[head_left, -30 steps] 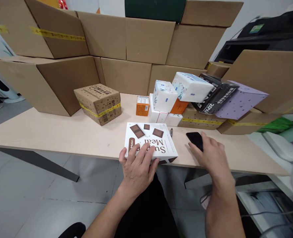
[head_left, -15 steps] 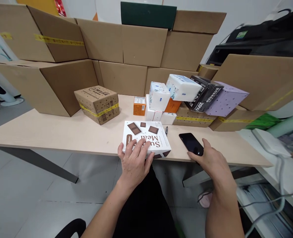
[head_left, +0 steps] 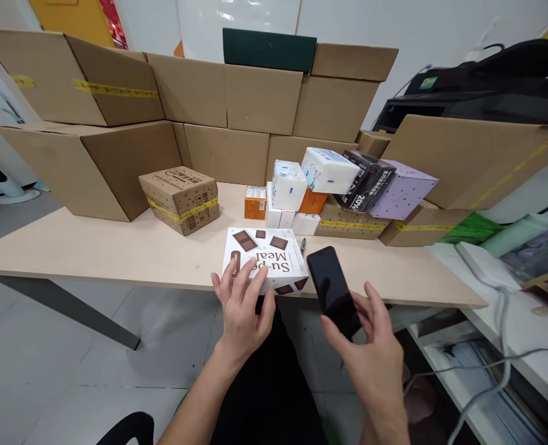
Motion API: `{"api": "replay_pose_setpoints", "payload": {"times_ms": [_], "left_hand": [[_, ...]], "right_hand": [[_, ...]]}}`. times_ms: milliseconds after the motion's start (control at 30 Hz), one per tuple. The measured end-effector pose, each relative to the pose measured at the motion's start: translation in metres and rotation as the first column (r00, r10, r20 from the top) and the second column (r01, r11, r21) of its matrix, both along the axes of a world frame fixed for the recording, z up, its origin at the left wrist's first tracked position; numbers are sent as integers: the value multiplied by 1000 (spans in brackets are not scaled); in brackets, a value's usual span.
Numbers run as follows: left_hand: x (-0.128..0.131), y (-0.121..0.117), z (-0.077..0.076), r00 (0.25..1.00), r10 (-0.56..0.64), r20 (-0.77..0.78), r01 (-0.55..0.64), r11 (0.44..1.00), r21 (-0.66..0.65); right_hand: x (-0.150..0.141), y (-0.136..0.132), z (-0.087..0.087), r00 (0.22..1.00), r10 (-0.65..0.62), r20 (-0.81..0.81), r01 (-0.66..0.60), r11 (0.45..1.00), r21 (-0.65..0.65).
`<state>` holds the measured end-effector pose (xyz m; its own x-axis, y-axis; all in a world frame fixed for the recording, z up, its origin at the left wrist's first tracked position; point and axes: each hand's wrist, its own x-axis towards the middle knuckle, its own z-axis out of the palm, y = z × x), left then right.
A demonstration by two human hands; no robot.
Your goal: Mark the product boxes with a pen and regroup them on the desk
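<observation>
A white box printed with brown squares [head_left: 269, 256] lies at the near edge of the pale wooden table [head_left: 92, 250]. My left hand [head_left: 242, 306] rests on the box's near end, fingers spread flat over it. My right hand [head_left: 370, 349] holds a black phone [head_left: 333, 290] lifted off the table, dark screen up, just right of the box. A dark pen [head_left: 303, 245] lies on the table beside the box's far right corner.
Behind the box stand a small orange carton [head_left: 254, 202], white tissue packs [head_left: 288, 184], a black pack [head_left: 366, 183] and a purple box [head_left: 403, 191]. A taped brown parcel [head_left: 180, 198] sits to the left. Large cardboard boxes [head_left: 227, 105] wall the back. A black printer [head_left: 477, 80] is at right.
My right hand has picked the phone up off the table and brought it toward me. My left hand has stayed on the white box.
</observation>
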<state>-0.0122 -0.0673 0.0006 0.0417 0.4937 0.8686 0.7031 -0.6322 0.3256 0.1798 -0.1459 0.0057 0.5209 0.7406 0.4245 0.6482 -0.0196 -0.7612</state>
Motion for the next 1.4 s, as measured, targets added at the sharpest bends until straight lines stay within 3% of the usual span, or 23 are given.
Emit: {"api": "replay_pose_setpoints", "payload": {"times_ms": [100, 167, 233, 267, 333, 500, 633, 833, 1267, 1333, 1400], "left_hand": [[3, -22, -11, 918, -291, 269, 312, 949, -39], [8, -36, -16, 782, -394, 483, 546, 807, -224], [13, -45, -17, 665, -363, 653, 692, 628, -356], [16, -46, -15, 631, -329, 702, 728, 564, -390], [20, -44, -10, 611, -273, 743, 746, 513, -425], [24, -30, 1, 693, -164, 702, 651, 561, -512], [25, -22, 2, 734, -119, 669, 607, 558, -566], [24, -18, 2, 785, -74, 615, 524, 609, -595], [21, -16, -1, 802, -81, 591, 495, 644, -583], [19, -17, -4, 816, -121, 565, 484, 678, -554], [13, -18, -8, 842, -174, 510, 443, 763, -471]], "right_hand": [[-33, 5, -6, 998, 61, -7, -60, 990, 125], [-48, 11, -9, 996, 75, 42, -82, 980, 182], [-58, 17, -12, 992, 71, 100, -91, 972, 217], [-61, 19, -13, 990, 67, 125, -94, 970, 225], [-65, 24, -16, 984, 53, 170, -93, 967, 237], [-71, 32, -21, 961, 9, 277, -97, 947, 305], [-73, 41, -22, 937, -43, 346, -104, 913, 394], [-75, 50, -21, 925, -78, 373, -112, 880, 461], [-77, 54, -20, 923, -32, 383, -161, 872, 463], [-76, 54, -20, 926, -30, 377, -159, 874, 458], [-72, 53, -20, 928, -42, 369, -139, 883, 449]]}}
